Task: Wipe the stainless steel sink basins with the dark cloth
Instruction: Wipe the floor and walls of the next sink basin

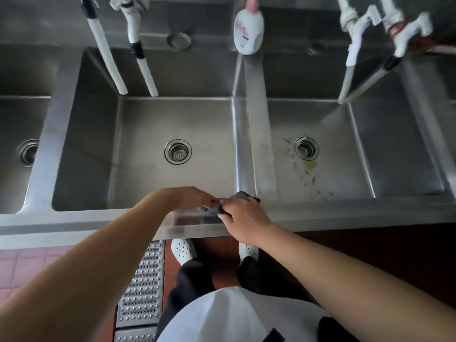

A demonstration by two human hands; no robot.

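My left hand (195, 197) and right hand (243, 213) meet over the brushed steel front rim of the sink (345, 213), both pinching the soft, crumpled dark cloth (223, 206) bunched between them at the near edge of the middle basin (148, 134). Both wrists bend inward. My fingers hide most of the cloth; yellowish specks dot the right basin (340, 149).
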